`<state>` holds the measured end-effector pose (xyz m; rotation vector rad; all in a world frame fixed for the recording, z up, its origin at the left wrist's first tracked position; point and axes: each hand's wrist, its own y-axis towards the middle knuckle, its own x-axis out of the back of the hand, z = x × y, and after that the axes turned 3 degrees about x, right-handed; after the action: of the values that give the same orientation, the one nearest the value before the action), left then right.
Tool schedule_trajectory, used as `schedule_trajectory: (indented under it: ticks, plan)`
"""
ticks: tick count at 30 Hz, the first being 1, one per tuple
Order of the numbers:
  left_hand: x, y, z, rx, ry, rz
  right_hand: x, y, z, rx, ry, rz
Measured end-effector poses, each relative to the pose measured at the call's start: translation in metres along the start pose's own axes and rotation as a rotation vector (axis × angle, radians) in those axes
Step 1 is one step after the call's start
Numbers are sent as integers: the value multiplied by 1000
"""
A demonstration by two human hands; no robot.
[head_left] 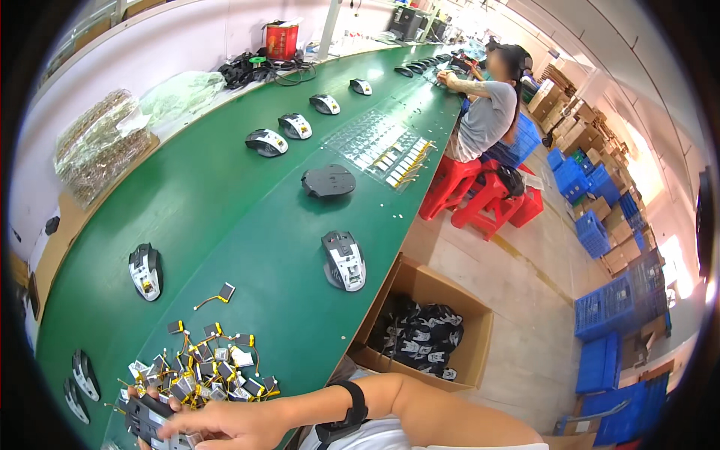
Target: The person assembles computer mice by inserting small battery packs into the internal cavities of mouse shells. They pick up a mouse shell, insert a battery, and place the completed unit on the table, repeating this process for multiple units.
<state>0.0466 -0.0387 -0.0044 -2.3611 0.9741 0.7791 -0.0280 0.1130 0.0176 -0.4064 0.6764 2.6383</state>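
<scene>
Lower left: left hand [134, 392], mostly hidden, fingers curled around a dark computer mouse [147, 418]; long axis slopes from upper left to lower right, front end indeterminable. The right hand [234, 422], fingers part-extended, touches it; grip unclear. Upper centre: clear tray [361, 142] bearing battery cells [412, 161]. Lower centre: cardboard box [474, 337] containing black-and-white mouse shells [427, 341]. Right: blue crates [592, 234].

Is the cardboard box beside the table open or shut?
Open: the cardboard box has no closed top, and black-and-grey parts show inside.
</scene>
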Motion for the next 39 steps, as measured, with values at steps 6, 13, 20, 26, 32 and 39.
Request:
schedule_trajectory:
  ticks: [6, 13, 20, 26, 32, 39]
  plan:
    - [-3, 6, -5, 51, 14, 89, 3, 5, -14, 174, -532, -184]
    - [-3, 0, -9, -31, 125, -42, -20, 9, -26, 298, -761, -297]
    - [-8, 7, -7, 10, -85, 39, -11, 15, -32, 468, -973, -382]
    - [8, 16, -11, 14, -24, 89, -6, 11, -35, 499, -1277, -112]
    - [5, 17, -7, 157, -101, 120, 13, 9, -20, 626, -1530, 78]
    - [-1, 14, 1, 222, -144, 218, 25, 27, -4, 727, -1562, 410]
